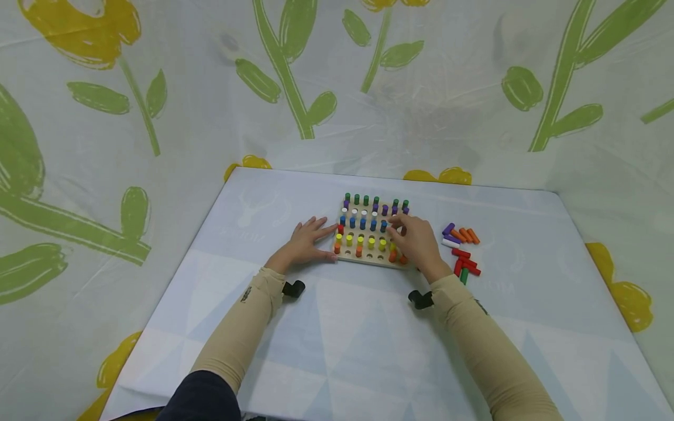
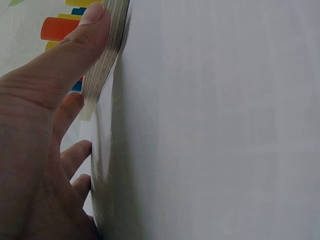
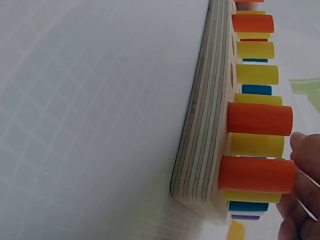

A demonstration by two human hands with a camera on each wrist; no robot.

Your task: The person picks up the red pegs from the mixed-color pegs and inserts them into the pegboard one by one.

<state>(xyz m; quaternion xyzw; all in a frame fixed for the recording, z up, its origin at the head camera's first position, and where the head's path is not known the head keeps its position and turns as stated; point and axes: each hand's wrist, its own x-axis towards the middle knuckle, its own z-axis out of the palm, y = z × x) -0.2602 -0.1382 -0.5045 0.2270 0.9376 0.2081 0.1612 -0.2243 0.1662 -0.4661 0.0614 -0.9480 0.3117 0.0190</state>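
Observation:
A wooden pegboard holds upright rows of coloured pegs: green, purple, white, blue, red, yellow and orange. My left hand lies at its left side with fingers spread. In the left wrist view, the thumb touches the board's edge beside an orange peg. The left index fingertip is close to a red peg. My right hand is over the board's right part, fingers bent, tips beside a blue peg. Whether they pinch a peg is hidden. Orange pegs stand along the near edge.
Loose pegs lie on the table right of the board: orange pegs, purple pegs, a white peg, several red pegs and a green peg. A patterned cloth covers the table; flower-print curtains surround it.

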